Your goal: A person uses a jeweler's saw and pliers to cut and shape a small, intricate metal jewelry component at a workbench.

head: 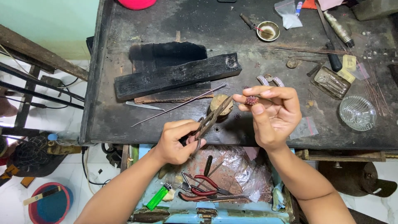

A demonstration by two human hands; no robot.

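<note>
My left hand [176,142] grips a pair of metal pliers [211,119] whose jaws point up and right toward my right hand. My right hand [273,114] pinches a small dark red studded bead-like piece [251,100] between thumb and fingertips, just right of the plier tips. Both hands hover over the front edge of a dark, worn workbench [232,29]. A small round wooden stump [218,103] sits on the bench just behind the pliers.
Charred black wooden blocks [178,74] and a long thin metal rod [178,105] lie left of centre. A glass dish [357,112], a metal tin [331,82] and a small bowl [268,30] stand to the right. An open drawer below holds red-handled pliers [203,186] and a green lighter [158,196].
</note>
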